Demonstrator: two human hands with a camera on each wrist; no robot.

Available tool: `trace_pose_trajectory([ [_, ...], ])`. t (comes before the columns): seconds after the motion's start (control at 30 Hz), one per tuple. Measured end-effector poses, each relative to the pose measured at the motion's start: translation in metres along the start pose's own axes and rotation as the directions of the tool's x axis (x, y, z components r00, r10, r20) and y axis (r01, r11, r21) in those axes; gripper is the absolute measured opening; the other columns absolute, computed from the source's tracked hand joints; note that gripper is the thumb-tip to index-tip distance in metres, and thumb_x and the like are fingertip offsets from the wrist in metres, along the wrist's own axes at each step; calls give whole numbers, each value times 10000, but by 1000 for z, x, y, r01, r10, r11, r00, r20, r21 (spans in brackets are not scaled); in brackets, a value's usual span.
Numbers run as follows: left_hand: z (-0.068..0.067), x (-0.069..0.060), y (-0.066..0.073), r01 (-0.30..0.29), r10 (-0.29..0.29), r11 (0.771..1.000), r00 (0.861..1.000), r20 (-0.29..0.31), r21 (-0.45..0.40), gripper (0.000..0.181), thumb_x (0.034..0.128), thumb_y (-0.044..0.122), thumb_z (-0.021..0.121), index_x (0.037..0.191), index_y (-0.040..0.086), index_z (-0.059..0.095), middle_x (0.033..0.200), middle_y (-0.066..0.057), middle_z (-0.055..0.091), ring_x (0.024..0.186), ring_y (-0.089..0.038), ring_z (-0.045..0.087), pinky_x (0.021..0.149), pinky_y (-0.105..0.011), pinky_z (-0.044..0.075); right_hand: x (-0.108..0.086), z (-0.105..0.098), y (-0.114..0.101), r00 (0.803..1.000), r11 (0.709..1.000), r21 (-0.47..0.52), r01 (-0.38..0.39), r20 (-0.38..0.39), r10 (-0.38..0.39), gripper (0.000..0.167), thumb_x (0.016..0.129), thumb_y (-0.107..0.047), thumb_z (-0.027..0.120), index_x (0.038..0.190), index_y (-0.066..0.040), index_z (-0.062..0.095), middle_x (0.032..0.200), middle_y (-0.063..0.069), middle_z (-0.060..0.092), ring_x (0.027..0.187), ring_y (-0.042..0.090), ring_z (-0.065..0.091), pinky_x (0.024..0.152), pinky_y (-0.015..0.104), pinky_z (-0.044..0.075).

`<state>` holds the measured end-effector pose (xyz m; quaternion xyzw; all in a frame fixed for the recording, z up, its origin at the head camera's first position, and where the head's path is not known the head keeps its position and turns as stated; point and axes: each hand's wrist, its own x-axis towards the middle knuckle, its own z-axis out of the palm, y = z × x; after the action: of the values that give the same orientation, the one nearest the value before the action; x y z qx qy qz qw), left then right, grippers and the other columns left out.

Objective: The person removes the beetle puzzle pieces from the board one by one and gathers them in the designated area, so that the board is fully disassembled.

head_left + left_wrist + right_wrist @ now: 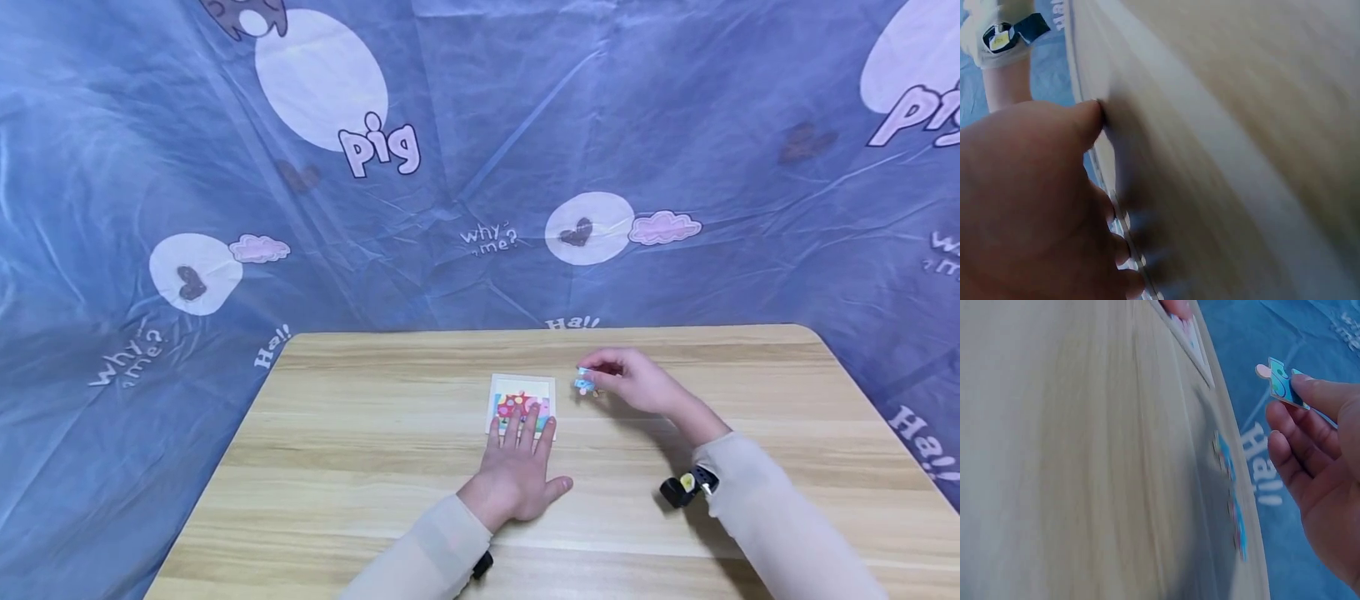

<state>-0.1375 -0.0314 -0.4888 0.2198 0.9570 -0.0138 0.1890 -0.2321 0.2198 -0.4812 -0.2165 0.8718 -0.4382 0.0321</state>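
A small white-framed picture puzzle [522,385] lies on the table, its lower part filled with red and blue pieces and its upper strip pale. My left hand [517,479] rests with spread, straight fingers over its lower edge; in the left wrist view the left hand [1035,200] has its fingertips at the frame's edge. To the right of the frame, my right hand [633,382] pinches a light blue puzzle piece. In the right wrist view the right hand [1322,437] holds this piece [1280,381] between thumb and fingers, raised off the table.
Loose puzzle pieces [1239,528] lie on the table beneath the right hand. The wooden table [337,450] ends at a blue printed cloth [450,292] behind it. Black devices [678,492] are strapped at both wrists.
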Motion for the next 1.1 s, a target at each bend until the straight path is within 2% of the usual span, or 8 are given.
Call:
trace_pose_trajectory([
  [0.1,0,-1,-1,-2,2,1000,1000,1,-25,899,1053,759,372,1759,271,104,1841,-47,-56,1713,-303,13,1378,-578,81,-10,-8,4,999,999,25,-43,-19,43,261,1049,-91,691,1266,45,741,1111,144,789,886,123,686,767,244,575],
  [0.33,-3,-3,-1,-11,10,998,1000,-14,-62,902,1052,740,419,1757,252,138,1843,-57,-34,1713,-313,22,1376,-590,85,-30,-29,12,988,990,38,-133,-70,135,311,1077,-104,646,1341,51,704,1002,145,755,749,149,619,598,267,521],
  [0.5,-2,-3,-2,-24,22,997,999,-30,-75,905,1049,730,443,1754,236,167,1843,-70,-9,1712,-320,28,1373,-598,96,-39,-38,17,985,989,-2,-145,-90,144,297,1075,-95,645,1321,55,719,1060,169,763,762,122,609,614,254,515],
  [0.7,-2,-3,-2,-30,27,994,999,-37,-101,900,1051,711,466,1750,217,189,1843,-77,11,1712,-322,36,1371,-601,109,-45,-44,26,984,983,-80,-164,-88,156,283,1094,-77,600,1315,45,727,1209,224,766,895,37,636,756,228,547],
  [0.87,-4,-4,-2,-35,30,993,998,-48,-109,898,1050,699,484,1747,205,206,1843,-86,34,1711,-328,54,1369,-605,126,-47,-48,36,974,966,-139,-217,-91,206,289,1108,-85,572,1322,32,727,1223,218,758,960,99,635,795,220,524],
  [1.1,-3,-4,-2,-38,32,993,998,-54,-107,896,1048,683,508,1743,196,221,1842,-93,56,1709,-333,81,1363,-611,153,-48,-51,45,968,954,-173,-245,-104,230,285,1108,-79,567,1308,46,728,1196,226,756,924,149,627,769,255,503],
])
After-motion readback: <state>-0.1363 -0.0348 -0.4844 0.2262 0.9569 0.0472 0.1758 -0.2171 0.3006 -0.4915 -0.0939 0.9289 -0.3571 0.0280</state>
